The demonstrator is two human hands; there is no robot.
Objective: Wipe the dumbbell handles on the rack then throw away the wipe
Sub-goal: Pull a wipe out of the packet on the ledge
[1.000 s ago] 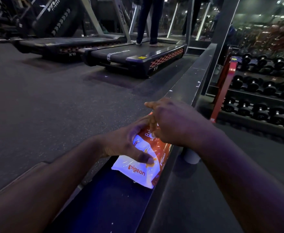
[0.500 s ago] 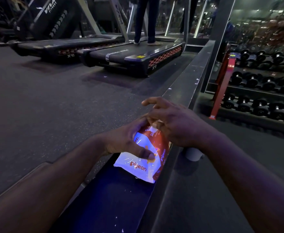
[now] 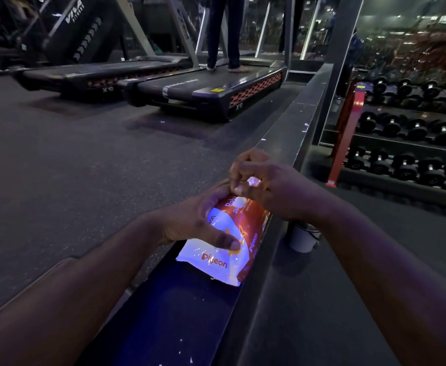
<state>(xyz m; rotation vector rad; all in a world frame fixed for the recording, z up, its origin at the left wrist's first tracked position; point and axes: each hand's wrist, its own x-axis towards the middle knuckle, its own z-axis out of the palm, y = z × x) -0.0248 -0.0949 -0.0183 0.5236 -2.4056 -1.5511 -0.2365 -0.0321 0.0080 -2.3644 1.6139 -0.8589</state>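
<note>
The right hand lifts away from the top of the wipe packet. Its fingers, laid flat over the opening a second ago, now curl and pinch a white wipe drawn up out of the pack.

Dim, noisy wide-angle frame; edges perhaps blurred.

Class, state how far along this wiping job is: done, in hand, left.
Done: nothing visible. In hand: left hand holds the pack on the ledge; right hand pinches a wipe at its top. Left: wiping the dumbbells on the rack, then binning the wipe.
</note>
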